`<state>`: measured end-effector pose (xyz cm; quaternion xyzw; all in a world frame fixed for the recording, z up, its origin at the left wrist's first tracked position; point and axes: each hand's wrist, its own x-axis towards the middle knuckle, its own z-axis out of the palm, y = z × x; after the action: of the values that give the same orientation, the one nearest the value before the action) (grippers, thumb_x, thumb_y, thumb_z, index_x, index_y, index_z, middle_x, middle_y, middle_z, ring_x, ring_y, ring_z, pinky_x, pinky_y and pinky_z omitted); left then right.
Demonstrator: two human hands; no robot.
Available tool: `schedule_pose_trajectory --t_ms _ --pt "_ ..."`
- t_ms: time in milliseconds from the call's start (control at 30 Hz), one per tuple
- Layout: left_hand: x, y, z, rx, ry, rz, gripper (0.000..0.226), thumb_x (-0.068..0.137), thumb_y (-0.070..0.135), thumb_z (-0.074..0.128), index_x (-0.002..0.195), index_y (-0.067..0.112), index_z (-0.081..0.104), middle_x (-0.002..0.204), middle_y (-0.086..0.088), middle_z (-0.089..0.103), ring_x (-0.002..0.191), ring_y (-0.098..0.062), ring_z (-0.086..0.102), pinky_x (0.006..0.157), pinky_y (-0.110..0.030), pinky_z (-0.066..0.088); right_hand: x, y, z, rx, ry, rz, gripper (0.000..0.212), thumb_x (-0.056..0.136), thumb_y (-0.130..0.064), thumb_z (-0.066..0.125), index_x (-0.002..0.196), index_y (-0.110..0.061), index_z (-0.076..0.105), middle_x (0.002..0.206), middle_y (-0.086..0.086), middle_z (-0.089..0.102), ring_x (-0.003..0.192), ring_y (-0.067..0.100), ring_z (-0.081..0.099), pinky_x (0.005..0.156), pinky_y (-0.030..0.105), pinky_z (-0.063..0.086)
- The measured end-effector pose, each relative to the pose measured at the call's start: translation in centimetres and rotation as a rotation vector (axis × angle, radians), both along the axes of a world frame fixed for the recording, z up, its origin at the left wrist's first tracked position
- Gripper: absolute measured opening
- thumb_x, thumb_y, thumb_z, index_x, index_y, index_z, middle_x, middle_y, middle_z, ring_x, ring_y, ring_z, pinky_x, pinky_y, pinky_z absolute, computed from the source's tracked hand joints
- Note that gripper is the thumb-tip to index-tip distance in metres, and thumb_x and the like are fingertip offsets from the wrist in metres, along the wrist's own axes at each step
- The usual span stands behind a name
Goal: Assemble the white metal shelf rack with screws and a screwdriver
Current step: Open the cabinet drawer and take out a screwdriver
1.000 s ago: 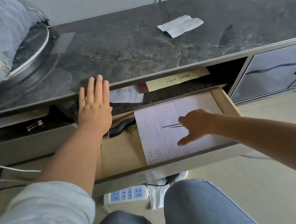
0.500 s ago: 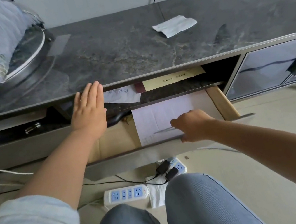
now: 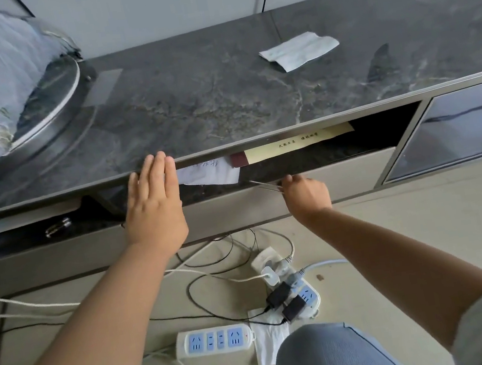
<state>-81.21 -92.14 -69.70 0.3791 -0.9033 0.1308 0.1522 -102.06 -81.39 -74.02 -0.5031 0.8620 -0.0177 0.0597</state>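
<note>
A long low cabinet (image 3: 268, 206) with a dark marbled surface (image 3: 219, 91) stands against a pale wall (image 3: 157, 3); power strips (image 3: 214, 340) and cables lie on beige floor tiles (image 3: 415, 233).

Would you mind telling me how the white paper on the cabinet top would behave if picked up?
The white paper looks thin and creased, so probably floppy and very light. It lies flat on the smooth stone top, so it may slide when pushed.

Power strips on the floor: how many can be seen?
2. One power strip with blue sockets and nothing plugged in lies by the knee; another, behind it, carries several plugs. More may hide under the cabinet.
</note>
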Motion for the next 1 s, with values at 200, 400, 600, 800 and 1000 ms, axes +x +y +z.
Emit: schedule_pose_trajectory --t_ms 200,400,600,800,1000 --pt "0.0 0.1 -0.3 -0.023 -0.028 0.009 0.088 0.050 -0.011 0.079 0.129 -0.013 0.042 0.134 -0.029 0.044 0.125 -0.044 0.042 0.100 -0.053 0.032 -0.7 -0.3 -0.3 -0.007 -0.024 0.017 0.023 0.096 -0.006 0.031 0.111 -0.004 0.048 0.105 0.014 0.062 0.093 0.032 0.060 0.065 0.030 0.038" --pt "-0.1 0.7 -0.1 -0.002 -0.012 0.028 0.085 0.053 -0.015 0.070 0.132 -0.010 0.041 0.139 -0.024 0.042 0.128 -0.040 0.041 0.103 -0.050 0.026 -0.5 0.3 1.1 0.005 -0.091 0.000 0.021 0.093 -0.011 0.044 0.112 -0.006 0.052 0.109 0.013 0.059 0.095 0.032 0.058 0.067 0.029 0.039" --pt "1.9 5.5 2.0 0.148 -0.057 0.139 0.078 0.048 -0.002 0.074 0.123 -0.002 0.054 0.134 -0.021 0.049 0.124 -0.039 0.046 0.094 -0.056 0.041 3.5 2.4 6.7 0.060 -0.172 0.099 0.023 0.091 -0.009 0.042 0.108 -0.005 0.057 0.106 0.011 0.056 0.077 0.025 0.050 0.064 0.025 0.037" --pt "7.1 14.4 6.9 0.584 -0.195 0.390 0.067 0.058 0.017 0.078 0.119 0.001 0.057 0.135 -0.019 0.047 0.125 -0.032 0.047 0.095 -0.042 0.045 9.7 4.7 12.6 0.377 -0.127 0.303 0.027 0.092 -0.015 0.040 0.115 -0.011 0.053 0.115 0.008 0.053 0.101 0.027 0.056 0.071 0.027 0.040" --pt "12.8 25.7 12.1 0.808 -0.225 0.646 0.041 0.083 0.017 0.056 0.122 0.006 0.048 0.137 -0.011 0.036 0.129 -0.026 0.035 0.096 -0.036 0.038 16.6 9.8 17.8 0.571 -0.096 0.602 0.028 0.092 -0.019 0.044 0.117 -0.010 0.053 0.118 0.011 0.057 0.109 0.029 0.055 0.084 0.033 0.047"
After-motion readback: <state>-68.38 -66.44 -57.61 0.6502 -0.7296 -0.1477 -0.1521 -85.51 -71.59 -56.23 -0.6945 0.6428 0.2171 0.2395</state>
